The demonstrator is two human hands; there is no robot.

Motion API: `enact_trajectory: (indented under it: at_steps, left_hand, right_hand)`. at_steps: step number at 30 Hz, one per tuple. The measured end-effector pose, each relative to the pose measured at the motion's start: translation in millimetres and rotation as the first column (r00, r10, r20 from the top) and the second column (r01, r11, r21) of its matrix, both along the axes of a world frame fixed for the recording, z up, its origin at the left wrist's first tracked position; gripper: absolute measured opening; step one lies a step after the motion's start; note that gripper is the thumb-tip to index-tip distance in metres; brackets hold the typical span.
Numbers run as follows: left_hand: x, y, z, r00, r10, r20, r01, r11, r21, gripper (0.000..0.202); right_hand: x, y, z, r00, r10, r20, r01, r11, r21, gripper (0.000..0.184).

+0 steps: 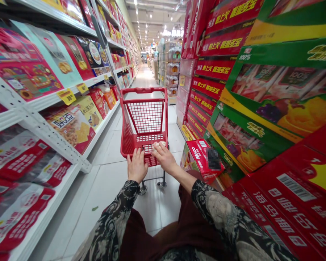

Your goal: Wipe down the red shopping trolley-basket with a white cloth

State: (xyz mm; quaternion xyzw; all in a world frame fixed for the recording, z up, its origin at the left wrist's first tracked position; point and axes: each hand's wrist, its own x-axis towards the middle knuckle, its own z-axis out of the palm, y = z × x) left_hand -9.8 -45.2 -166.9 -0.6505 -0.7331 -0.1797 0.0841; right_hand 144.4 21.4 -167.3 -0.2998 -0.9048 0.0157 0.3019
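Red cart (145,119) stands on the floor (108,181) between shelves (35,105) and boxes (260,108). Left hand (136,166) and right hand (165,157) both grip its near bar, the right pressing something white (159,144).

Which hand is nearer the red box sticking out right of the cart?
Right. The right hand grips the cart handle just left of the box; the left hand grips it farther left, beyond the right hand.
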Motion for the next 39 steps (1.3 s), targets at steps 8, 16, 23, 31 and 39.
enact_trajectory:
  at_steps: [8, 16, 23, 31, 39]
  left_hand:
    - [5.4, 0.5, 0.1, 0.998, 0.017, 0.056, -0.019, 0.999, 0.036, 0.05]
    - [-4.7, -2.9, -4.5, 0.998, 0.008, 0.061, -0.013, 0.998, 0.069, 0.047]
    - [-6.1, -0.1, -14.1, 0.997, 0.031, 0.07, -0.039, 0.992, 0.119, 0.043]
    - [-2.0, 0.3, -11.3, 0.995, 0.052, 0.08, -0.059, 0.994, 0.095, 0.041]
    - [5.4, -1.1, -11.1, 0.99, 0.074, 0.118, -0.085, 0.992, 0.091, 0.038]
  right_hand:
    - [4.5, 6.4, 7.2, 0.98, -0.15, -0.13, 0.142, 0.987, -0.072, 0.04]
    - [-1.9, 11.1, 2.6, 0.996, 0.019, -0.083, -0.022, 0.999, -0.038, 0.031]
    - [9.4, 11.3, 3.6, 0.997, -0.007, -0.078, 0.003, 0.999, -0.042, 0.036]
    - [-0.9, 16.1, 6.5, 0.998, 0.03, -0.047, -0.031, 0.999, -0.027, 0.028]
    - [5.7, 40.6, 15.7, 0.99, -0.037, -0.136, 0.017, 0.99, -0.143, 0.044]
